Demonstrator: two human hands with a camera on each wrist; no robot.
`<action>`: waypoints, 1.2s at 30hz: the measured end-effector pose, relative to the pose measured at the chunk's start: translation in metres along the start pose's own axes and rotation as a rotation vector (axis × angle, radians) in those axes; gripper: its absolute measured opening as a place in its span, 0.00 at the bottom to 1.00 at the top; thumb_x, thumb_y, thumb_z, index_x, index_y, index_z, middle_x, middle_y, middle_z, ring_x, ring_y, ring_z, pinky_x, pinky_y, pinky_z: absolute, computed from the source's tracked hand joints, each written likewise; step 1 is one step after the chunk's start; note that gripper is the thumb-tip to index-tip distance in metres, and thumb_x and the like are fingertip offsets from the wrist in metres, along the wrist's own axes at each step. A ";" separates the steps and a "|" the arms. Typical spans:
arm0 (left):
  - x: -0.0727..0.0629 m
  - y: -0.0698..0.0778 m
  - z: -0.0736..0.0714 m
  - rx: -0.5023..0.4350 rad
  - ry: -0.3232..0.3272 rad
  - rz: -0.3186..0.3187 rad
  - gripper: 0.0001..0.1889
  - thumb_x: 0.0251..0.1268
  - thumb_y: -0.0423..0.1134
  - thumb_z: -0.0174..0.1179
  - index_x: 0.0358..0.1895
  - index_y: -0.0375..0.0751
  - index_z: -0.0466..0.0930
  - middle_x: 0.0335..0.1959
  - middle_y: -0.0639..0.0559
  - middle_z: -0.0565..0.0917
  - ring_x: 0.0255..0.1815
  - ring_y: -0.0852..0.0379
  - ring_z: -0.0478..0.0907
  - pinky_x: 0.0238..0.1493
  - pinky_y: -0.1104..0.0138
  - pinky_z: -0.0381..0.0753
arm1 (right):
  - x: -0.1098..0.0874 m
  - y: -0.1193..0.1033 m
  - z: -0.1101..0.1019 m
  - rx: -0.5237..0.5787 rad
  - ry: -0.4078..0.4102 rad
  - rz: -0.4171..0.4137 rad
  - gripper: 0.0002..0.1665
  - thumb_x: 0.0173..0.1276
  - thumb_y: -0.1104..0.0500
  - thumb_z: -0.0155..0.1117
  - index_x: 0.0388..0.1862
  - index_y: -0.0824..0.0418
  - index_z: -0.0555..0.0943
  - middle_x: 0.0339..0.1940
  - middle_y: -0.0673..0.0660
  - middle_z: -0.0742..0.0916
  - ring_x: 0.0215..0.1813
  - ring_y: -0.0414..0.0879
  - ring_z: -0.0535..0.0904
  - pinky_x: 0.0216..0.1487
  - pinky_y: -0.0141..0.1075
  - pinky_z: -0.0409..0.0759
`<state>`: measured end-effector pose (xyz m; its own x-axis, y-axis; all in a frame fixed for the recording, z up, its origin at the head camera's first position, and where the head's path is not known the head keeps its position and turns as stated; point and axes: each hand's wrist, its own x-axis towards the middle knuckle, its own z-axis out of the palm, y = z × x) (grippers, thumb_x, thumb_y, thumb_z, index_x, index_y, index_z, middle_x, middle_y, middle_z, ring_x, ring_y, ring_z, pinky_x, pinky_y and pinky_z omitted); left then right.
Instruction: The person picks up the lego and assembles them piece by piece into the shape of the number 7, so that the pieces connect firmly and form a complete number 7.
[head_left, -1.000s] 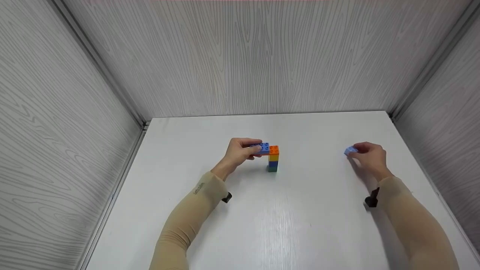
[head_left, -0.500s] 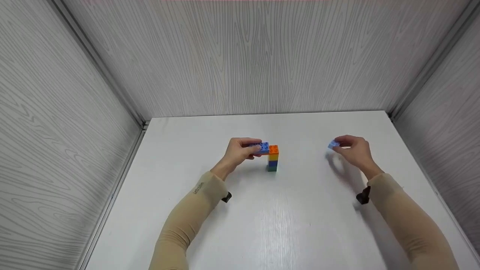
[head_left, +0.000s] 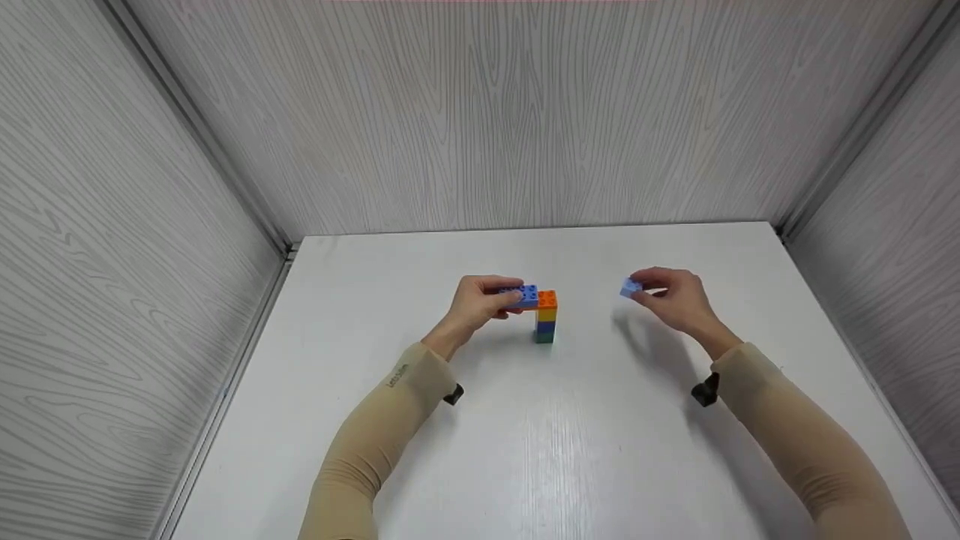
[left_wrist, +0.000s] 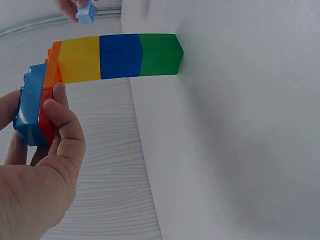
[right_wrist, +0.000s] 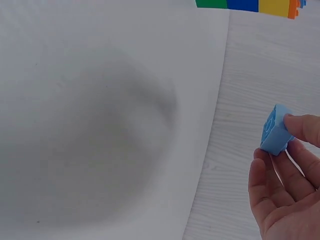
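Note:
A small tower stands upright on the table, with a green brick [left_wrist: 160, 55] at the bottom, then a dark blue brick [left_wrist: 121, 56], a yellow brick [left_wrist: 80, 59] and a thin orange brick [head_left: 547, 298] on top. Jutting left from its top are a blue brick [head_left: 529, 292] and a red brick [left_wrist: 46, 120] under it. My left hand [head_left: 472, 306] grips this blue and red pair, thumb on the blue one, fingers beneath. Right of the tower, my right hand [head_left: 679, 301] pinches a light blue brick [right_wrist: 276, 131] above the table, its hollow underside visible in the right wrist view.
The white table [head_left: 570, 450] is bounded by a pale wood-grain panel [head_left: 487, 120] at the back. Similar panels enclose the left side [head_left: 97, 300] and the right side [head_left: 892, 150]. A dark wrist mount [head_left: 706, 390] hangs below the right sleeve.
My right hand has lifted the light blue brick and carried it leftward, closer to the tower. The left hand and the tower have stayed practically still.

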<state>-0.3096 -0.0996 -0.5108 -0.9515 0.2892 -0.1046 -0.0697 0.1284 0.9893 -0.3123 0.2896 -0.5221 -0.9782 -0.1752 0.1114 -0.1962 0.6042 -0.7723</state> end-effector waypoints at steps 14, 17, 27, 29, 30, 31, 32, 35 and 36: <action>0.000 0.000 0.000 0.005 0.007 -0.007 0.19 0.80 0.39 0.72 0.68 0.40 0.90 0.60 0.39 0.93 0.43 0.56 0.93 0.45 0.72 0.91 | 0.014 -0.044 0.033 0.056 -0.094 -0.057 0.19 0.80 0.60 0.74 0.67 0.58 0.90 0.66 0.59 0.92 0.67 0.57 0.90 0.69 0.45 0.91; 0.001 0.000 0.000 0.002 0.008 -0.012 0.19 0.80 0.39 0.72 0.68 0.40 0.90 0.60 0.39 0.93 0.43 0.55 0.93 0.45 0.72 0.91 | 0.016 -0.053 0.040 0.069 -0.112 -0.067 0.19 0.80 0.60 0.74 0.67 0.57 0.90 0.65 0.59 0.93 0.66 0.56 0.90 0.71 0.53 0.90; 0.001 0.002 0.001 0.024 0.017 -0.006 0.18 0.79 0.40 0.72 0.66 0.41 0.91 0.59 0.40 0.94 0.43 0.55 0.94 0.46 0.71 0.91 | 0.021 -0.076 0.061 0.110 -0.149 -0.189 0.20 0.77 0.64 0.76 0.65 0.60 0.90 0.63 0.61 0.93 0.65 0.59 0.91 0.69 0.56 0.91; 0.001 0.002 0.002 0.025 0.021 -0.005 0.17 0.79 0.40 0.73 0.65 0.42 0.92 0.58 0.40 0.94 0.43 0.55 0.94 0.46 0.71 0.92 | 0.022 -0.079 0.064 0.113 -0.162 -0.215 0.19 0.77 0.65 0.76 0.65 0.62 0.91 0.62 0.61 0.94 0.65 0.59 0.91 0.68 0.57 0.91; 0.001 0.002 0.002 0.023 0.023 -0.004 0.17 0.79 0.40 0.73 0.65 0.42 0.92 0.58 0.40 0.94 0.42 0.55 0.94 0.46 0.71 0.92 | 0.022 -0.081 0.066 0.116 -0.168 -0.219 0.19 0.77 0.65 0.76 0.64 0.61 0.91 0.62 0.61 0.94 0.65 0.59 0.91 0.68 0.57 0.91; 0.001 0.002 0.002 0.021 0.025 -0.004 0.17 0.79 0.40 0.73 0.64 0.42 0.92 0.58 0.40 0.94 0.42 0.55 0.94 0.46 0.71 0.92 | 0.022 -0.082 0.068 0.117 -0.174 -0.223 0.18 0.77 0.65 0.76 0.64 0.61 0.91 0.62 0.60 0.94 0.65 0.59 0.90 0.68 0.58 0.91; 0.001 0.002 0.002 0.018 0.025 -0.004 0.16 0.78 0.39 0.73 0.64 0.42 0.93 0.57 0.40 0.95 0.42 0.55 0.94 0.45 0.71 0.92 | 0.023 -0.083 0.069 0.118 -0.176 -0.228 0.18 0.77 0.65 0.76 0.63 0.61 0.91 0.62 0.60 0.94 0.65 0.59 0.90 0.68 0.58 0.91; 0.001 0.001 0.001 0.011 0.019 0.002 0.16 0.78 0.39 0.73 0.64 0.42 0.93 0.56 0.40 0.95 0.42 0.53 0.94 0.44 0.71 0.91 | 0.024 -0.086 0.072 0.130 -0.169 -0.241 0.17 0.77 0.66 0.76 0.62 0.60 0.92 0.61 0.61 0.94 0.65 0.60 0.90 0.69 0.60 0.90; 0.001 0.001 0.001 0.011 0.018 0.005 0.16 0.78 0.39 0.73 0.64 0.42 0.93 0.56 0.40 0.95 0.42 0.53 0.94 0.44 0.71 0.91 | 0.024 -0.086 0.072 0.133 -0.164 -0.246 0.17 0.77 0.66 0.76 0.62 0.60 0.92 0.61 0.61 0.94 0.64 0.60 0.91 0.69 0.60 0.90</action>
<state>-0.3099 -0.0978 -0.5101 -0.9571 0.2727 -0.0975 -0.0616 0.1376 0.9886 -0.3142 0.1771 -0.4981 -0.8766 -0.4326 0.2106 -0.4038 0.4235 -0.8109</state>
